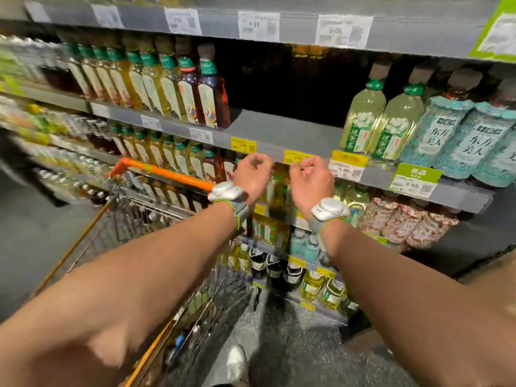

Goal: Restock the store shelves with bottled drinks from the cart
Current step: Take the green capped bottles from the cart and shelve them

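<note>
I have both hands up in front of the shelf edge, the left hand [252, 174] and the right hand [311, 180] near each other, their fingers [258, 160] loosely curled and holding nothing that I can make out. The right hand's fingertips sit just beside a yellow price tag [296, 157], though blur keeps me from telling whether they touch it. Directly above and behind the hands the grey shelf [279, 129] has a bare stretch between the dark tea bottles [212, 90] on one side and the pale green tea bottles [363, 118] on the other. I judge that to be the spot to fill. The supply lies the other way: the shopping cart [164, 173] stands down and to my left, its orange handle just beside the left wrist, so the left hand is the nearer one for the reach. The bottled drinks in the basket are too blurred for me to say whether they stand upright or lie flat. The next move, as I read it, is a drop down-left into the cart, then a lift back up to that gap.
</note>
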